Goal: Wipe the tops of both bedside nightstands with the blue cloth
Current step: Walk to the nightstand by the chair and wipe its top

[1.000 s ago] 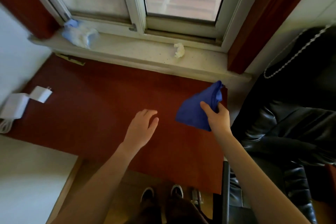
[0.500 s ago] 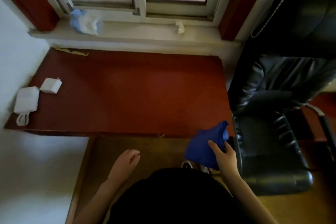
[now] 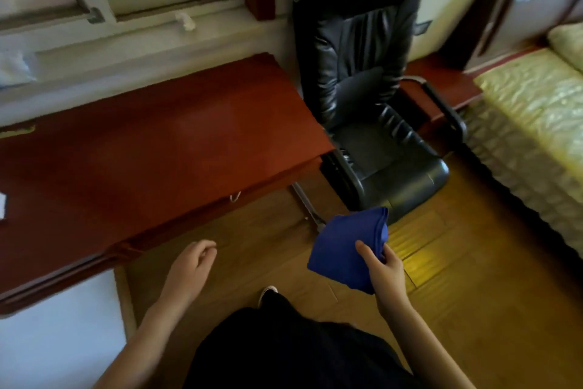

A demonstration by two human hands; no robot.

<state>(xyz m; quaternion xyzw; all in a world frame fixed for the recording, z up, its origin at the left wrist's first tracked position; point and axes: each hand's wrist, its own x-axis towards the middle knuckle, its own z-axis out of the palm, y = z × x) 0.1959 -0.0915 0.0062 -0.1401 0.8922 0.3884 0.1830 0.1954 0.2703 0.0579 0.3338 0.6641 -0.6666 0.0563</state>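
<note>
Floor [image 3: 457, 294]: wooden boards, running under the person's feet and out to the bed.
Worktop [image 3: 157, 148]: long red-brown nightstand top below the window sill [image 3: 126, 38], bare across most of its surface; a white item shows cut off at its far left edge.
Bed [image 3: 536, 123]: yellow quilted cover, at the right side of the view.
Chair [image 3: 372, 111]: black leather armchair, standing between the worktop and the bed, just beside the worktop's right end.
Second nightstand [image 3: 441, 79]: red-brown top, partly hidden behind the chair, against the bed.
Blue cloth [image 3: 347, 249]: bunched, held up over the floor, in front of the chair seat, off both nightstand tops.
Right hand [image 3: 383, 268]: grip clenched on the blue cloth, thumb pressed on its front.
Left hand [image 3: 189, 265]: grip released, fingers loosely curled, holding nothing, over the floor near the worktop's front edge.
Paper scrap [image 3: 188, 21]: small, white, crumpled, on the window sill.
</note>
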